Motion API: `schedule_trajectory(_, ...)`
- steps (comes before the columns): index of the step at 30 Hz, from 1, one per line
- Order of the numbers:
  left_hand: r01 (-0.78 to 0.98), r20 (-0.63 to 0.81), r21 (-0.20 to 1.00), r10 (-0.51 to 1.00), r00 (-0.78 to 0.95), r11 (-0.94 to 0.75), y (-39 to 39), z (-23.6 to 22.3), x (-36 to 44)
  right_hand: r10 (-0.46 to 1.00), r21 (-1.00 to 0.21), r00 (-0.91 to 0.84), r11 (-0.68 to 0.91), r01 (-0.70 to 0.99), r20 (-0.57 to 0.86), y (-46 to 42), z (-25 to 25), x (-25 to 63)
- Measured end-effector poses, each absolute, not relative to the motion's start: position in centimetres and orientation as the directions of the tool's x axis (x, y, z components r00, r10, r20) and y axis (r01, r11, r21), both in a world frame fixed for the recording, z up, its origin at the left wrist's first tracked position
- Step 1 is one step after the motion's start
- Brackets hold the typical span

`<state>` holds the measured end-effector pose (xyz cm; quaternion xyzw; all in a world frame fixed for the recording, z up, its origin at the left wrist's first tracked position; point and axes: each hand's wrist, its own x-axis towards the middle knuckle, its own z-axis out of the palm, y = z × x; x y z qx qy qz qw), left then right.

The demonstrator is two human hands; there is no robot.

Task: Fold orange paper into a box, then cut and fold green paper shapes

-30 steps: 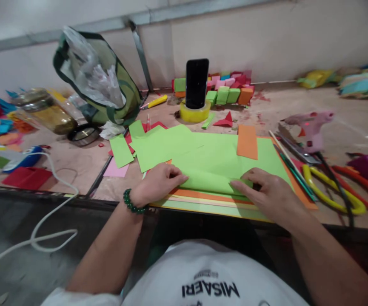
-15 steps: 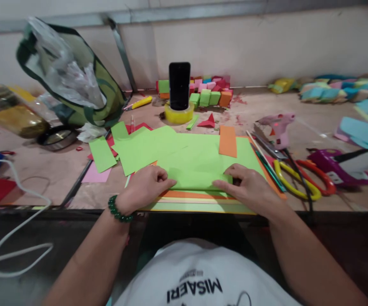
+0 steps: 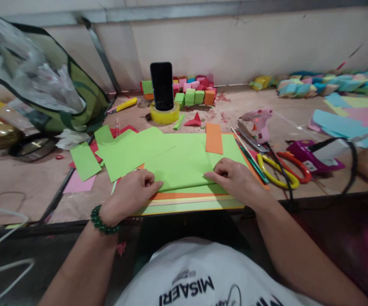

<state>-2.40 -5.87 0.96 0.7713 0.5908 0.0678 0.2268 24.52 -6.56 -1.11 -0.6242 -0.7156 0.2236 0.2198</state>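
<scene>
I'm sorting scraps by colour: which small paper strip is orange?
The orange strip partly on the green sheet, beyond the right hand; the green strips lie left of it.

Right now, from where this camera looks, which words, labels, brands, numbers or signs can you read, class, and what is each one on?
"MISAERI": seems to read so, upside down, on the white shirt.
Small print and a handwritten scrawl, same shirt: too blurred to read.
More dark lettering, same shirt, lower edge of the picture: cut off, unreadable.
Pale mark on the purple object: too small to read.
</scene>
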Motion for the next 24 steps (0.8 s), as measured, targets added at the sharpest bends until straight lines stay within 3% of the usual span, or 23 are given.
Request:
schedule_trajectory(13, 0.907, -0.175, 0.380, 0.949, 0.264, -0.182, -5.9, 1.0, -2.4, 0.995, -0.575, -0.083, 0.104, 0.812, 0.062, -6.4, -1.5, 24.3)
schedule_trajectory(19, 0.908, -0.196, 0.387, 0.948, 0.249, -0.158, -5.9, 1.2, -2.3, 0.959, -0.658, -0.278, 0.242, 0.713, 0.051, -6.5, -0.9, 25.4)
schedule_trajectory(24, 0.906, -0.202, 0.394, 0.947, 0.249, -0.155, -6.0, 1.1, -2.3, 0.966, -0.660, -0.255, 0.215, 0.720, 0.037, -6.5, -1.2, 25.7)
